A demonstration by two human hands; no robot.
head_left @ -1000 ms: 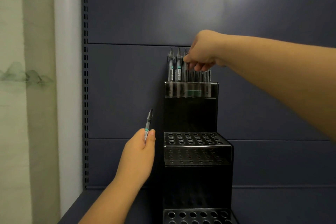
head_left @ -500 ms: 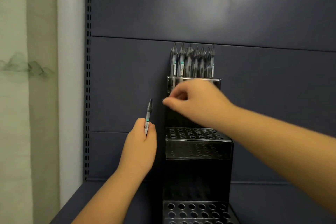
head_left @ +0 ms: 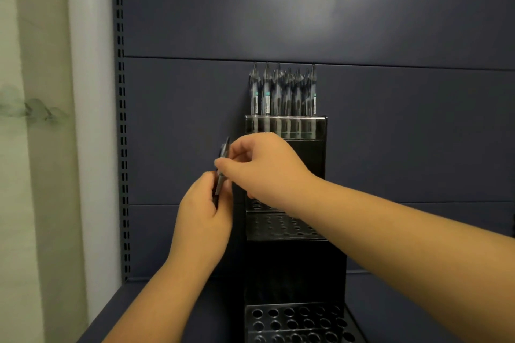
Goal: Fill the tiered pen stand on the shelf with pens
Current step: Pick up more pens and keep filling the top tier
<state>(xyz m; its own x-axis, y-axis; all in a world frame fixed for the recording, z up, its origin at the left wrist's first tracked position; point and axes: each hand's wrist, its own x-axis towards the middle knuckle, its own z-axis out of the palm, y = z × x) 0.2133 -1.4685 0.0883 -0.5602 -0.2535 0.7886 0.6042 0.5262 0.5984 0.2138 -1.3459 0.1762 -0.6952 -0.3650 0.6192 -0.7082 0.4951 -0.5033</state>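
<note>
So we've got the tiered pen stand (head_left: 289, 225) upright on the shelf (head_left: 172, 303), top tier packed with pens (head_left: 281, 92), middle and bottom tiers showing only bare holes. Our loose pen (head_left: 222, 172) sits just left of the stand, standing nearly vertical, tip up. Left hand (head_left: 203, 220) is wrapped around its lower barrel, right hand (head_left: 264, 164) pinching it higher up with thumb and forefinger. Right hand's nearer the stand, so we reckon it takes over for the drop into the middle tier.
</note>
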